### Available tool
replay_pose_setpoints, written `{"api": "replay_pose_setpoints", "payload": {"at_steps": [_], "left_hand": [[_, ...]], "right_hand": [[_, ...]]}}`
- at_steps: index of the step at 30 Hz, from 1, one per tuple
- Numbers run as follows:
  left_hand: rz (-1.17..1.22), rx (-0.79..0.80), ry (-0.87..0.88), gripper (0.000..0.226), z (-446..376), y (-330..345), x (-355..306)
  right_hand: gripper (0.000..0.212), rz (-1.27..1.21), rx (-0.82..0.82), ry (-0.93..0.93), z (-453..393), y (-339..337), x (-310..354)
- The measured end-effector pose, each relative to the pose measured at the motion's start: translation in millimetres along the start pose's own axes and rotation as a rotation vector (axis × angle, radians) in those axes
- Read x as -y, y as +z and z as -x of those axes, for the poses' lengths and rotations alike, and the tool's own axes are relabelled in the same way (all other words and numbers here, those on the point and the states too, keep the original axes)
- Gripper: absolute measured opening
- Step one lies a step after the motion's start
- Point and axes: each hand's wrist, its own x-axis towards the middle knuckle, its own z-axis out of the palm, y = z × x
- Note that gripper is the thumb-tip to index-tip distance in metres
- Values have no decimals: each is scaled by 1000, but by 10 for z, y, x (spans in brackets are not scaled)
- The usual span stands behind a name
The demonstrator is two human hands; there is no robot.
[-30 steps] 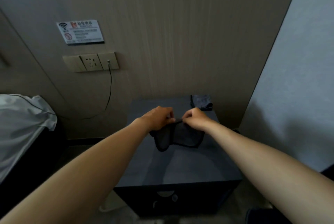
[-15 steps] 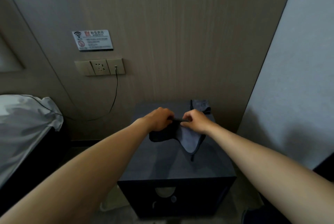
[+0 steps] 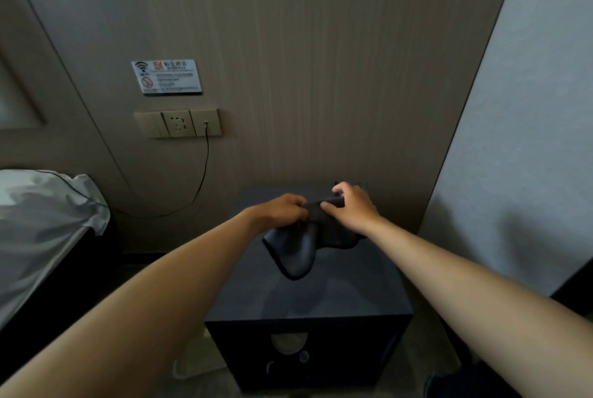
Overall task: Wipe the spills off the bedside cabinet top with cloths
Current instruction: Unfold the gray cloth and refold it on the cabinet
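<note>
Left hand (image 3: 282, 209), right hand (image 3: 351, 205) pinch dark cloth (image 3: 301, 246) (apparently clear of cabinet top (image 3: 321, 295)).

A dark grey cloth (image 3: 296, 251) with a darker stitched edge is hanging in loose folds just above the bedside cabinet top (image 3: 321, 298), its upper edge gathered and its rounded lower corner drooping toward the middle of the surface. The cabinet is standing against the wood-grain wall, a dark boxy unit whose flat matte top is showing faint paler smears toward the front. Whether the cloth's lowest fold is touching the top is not clear.
</note>
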Motion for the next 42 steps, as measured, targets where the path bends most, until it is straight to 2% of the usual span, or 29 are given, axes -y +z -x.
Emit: {"api": "replay_pose_setpoints", "payload": {"at_steps": [2,4,6,8,11,15,18,21,23,25,27,30,32,33,37,39,42], "left_hand": [[128,-41,-19,15,22,-42,7],[247,-64,-12,14,40,-67,13],[410,-114,-19,34,29,-76,34],[603,-115,-24,55,21,-86,45],[689,-32,22,53,8,-86,53],[590,-69,24,41,11,-77,81],[350,-154,57,41,-11,-92,167],[110,-283,70,38,-71,-74,267],[-50,-348,83,30,-104,-49,299],[-131,-351,94,23,-114,-23,285],[-157,-344,85,24,-156,18,296],[0,-267,58,30,-227,101,331],[167,-212,22,32,-256,170,339],[249,-184,2,31,-262,211,332],[506,-25,-86,33,-266,437,304],[583,37,-123,34,-290,584,334],[579,42,-193,37,-343,855,386]], "right_hand": [[72,-164,29,197,1,-7,18],[83,-335,134,366,24,-35,63],[86,-477,211,533,39,-37,98],[87,-720,320,674,43,3,80],[69,-1071,473,679,31,92,35],[32,-1212,329,567,9,116,105],[39,-1225,207,492,-37,114,63],[72,-1193,111,438,-24,89,-20],[83,-1142,114,386,5,69,-65],[82,-963,96,296,6,81,-131],[71,-767,58,214,12,75,-174],[38,-606,14,161,12,45,-268],[29,-511,24,187,2,25,-358],[31,-481,35,209,-6,16,-400],[63,-522,155,392,-21,45,-650],[56,-557,166,441,10,63,-800],[30,-485,114,464,126,132,-1001]]}}
